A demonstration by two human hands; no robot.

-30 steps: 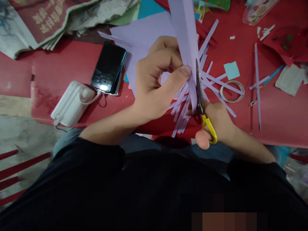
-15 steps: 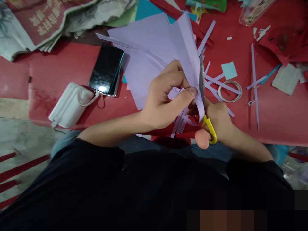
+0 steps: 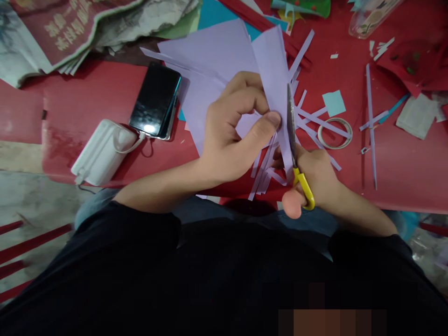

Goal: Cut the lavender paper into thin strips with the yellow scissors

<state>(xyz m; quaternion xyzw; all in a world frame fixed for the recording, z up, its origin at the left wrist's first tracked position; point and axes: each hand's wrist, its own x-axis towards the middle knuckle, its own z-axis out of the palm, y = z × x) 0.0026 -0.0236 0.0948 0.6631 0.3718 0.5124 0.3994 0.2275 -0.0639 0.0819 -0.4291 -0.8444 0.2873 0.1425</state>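
Between thumb and fingers, my left hand (image 3: 238,126) pinches a piece of purple paper (image 3: 273,60) that stands up off the table. My right hand (image 3: 313,172) is closed on yellow-handled scissors (image 3: 291,126), thumb through one loop. Their blades point away from me along the paper's right edge, just right of my left thumb. A narrow end of the paper hangs down near the scissors' pivot. Under and behind my left hand lie larger purple sheets (image 3: 210,51). Cut purple strips (image 3: 261,179) lie below the hands, and more are scattered to the right.
A black phone (image 3: 156,98) and a white power bank (image 3: 103,151) lie on the red table (image 3: 80,98) at left. Newspapers (image 3: 70,28) are at upper left. To the right are a tape roll (image 3: 335,145), a light blue paper square (image 3: 334,102) and a folded tissue (image 3: 417,115).
My left hand and the purple paper have shifted slightly left, with the paper turned flatter towards me. The scissor blades now show more plainly beside it; my right hand has barely moved.
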